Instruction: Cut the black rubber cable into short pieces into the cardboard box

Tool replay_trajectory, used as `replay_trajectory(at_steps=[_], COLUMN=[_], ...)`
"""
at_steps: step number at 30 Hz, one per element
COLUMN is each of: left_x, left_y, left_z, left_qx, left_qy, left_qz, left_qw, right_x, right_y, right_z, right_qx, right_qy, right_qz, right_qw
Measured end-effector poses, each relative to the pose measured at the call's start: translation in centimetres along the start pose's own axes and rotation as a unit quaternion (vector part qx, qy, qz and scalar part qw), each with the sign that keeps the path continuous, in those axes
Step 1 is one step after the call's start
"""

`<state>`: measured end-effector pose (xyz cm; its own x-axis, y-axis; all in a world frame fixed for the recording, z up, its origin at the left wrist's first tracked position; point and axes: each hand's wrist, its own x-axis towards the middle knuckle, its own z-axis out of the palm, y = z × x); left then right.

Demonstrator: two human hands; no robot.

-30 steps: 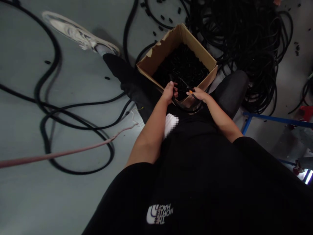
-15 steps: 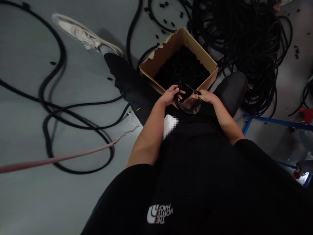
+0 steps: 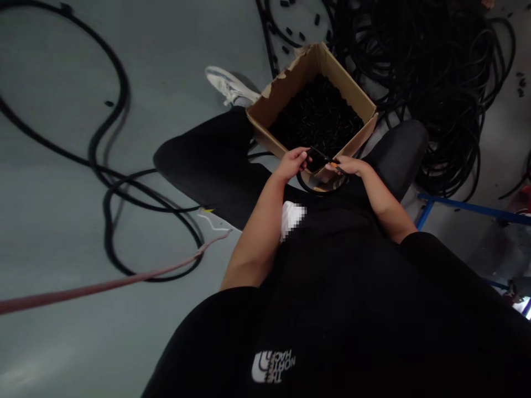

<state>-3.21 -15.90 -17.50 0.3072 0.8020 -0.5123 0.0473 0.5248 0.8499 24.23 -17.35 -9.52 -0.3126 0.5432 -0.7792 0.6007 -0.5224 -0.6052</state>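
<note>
Over the near corner of an open cardboard box (image 3: 355, 141), my left hand (image 3: 292, 164) is closed in a pinch on a black hose (image 3: 307, 189). The hose curves down in a loop below my hands. Orange-and-black scissors (image 3: 334, 165) are gripped in my right hand (image 3: 349, 165), their blades pointing left toward my left fingertips. Whether the blades touch the hose is too dark to tell. Many short black hose pieces (image 3: 317, 116) fill the lower part of the box, which stands between my legs.
A big tangle of black hose (image 3: 418, 72) lies on the floor beyond the box to the right. Long hose loops (image 3: 108, 221) and a reddish cord (image 3: 124, 281) spread at left. A blue metal frame (image 3: 477, 208) stands at right. Loose cut pieces (image 3: 289, 31) are scattered about.
My left leg has bent, drawing the shoe in toward the box. My left fingers have closed from a looser spread into a pinch. The scissors remain in my right hand.
</note>
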Motion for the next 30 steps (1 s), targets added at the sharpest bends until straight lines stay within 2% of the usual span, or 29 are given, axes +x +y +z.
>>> replay_trajectory(at_steps=[2,5,8,11,18,23,30], left_x=[0.1,0.3,0.5,0.6,0.6,0.3,0.3], left_y=[-0.1,-0.5,-0.9,-1.2,-0.8,-0.3,0.3], left_z=[-0.1,-0.1,-0.1,0.1,1.7,2.3,1.7], left_qx=[-0.022,-0.042,-0.045,-0.052,-0.071,-0.043,-0.033], left_qy=[-0.006,0.006,0.029,0.028,0.011,-0.014,-0.017], left_qz=[0.005,0.001,0.002,0.01,-0.01,-0.008,-0.004], left_qw=[1.0,0.999,0.999,0.998,0.997,0.999,0.999], right_x=[0.6,1.1,1.4,1.4,0.7,1.1,1.9], right_y=[-0.2,-0.8,-1.1,-1.1,-1.7,-1.0,-0.1], right_z=[0.2,0.7,1.3,2.0,2.8,2.6,2.6], right_qx=[0.031,0.076,0.085,0.11,0.186,0.167,0.097], right_qy=[-0.014,-0.004,-0.004,-0.008,0.024,0.033,0.022], right_qz=[0.01,0.018,0.037,0.048,0.047,0.026,0.027], right_qw=[0.999,0.997,0.996,0.993,0.981,0.985,0.995])
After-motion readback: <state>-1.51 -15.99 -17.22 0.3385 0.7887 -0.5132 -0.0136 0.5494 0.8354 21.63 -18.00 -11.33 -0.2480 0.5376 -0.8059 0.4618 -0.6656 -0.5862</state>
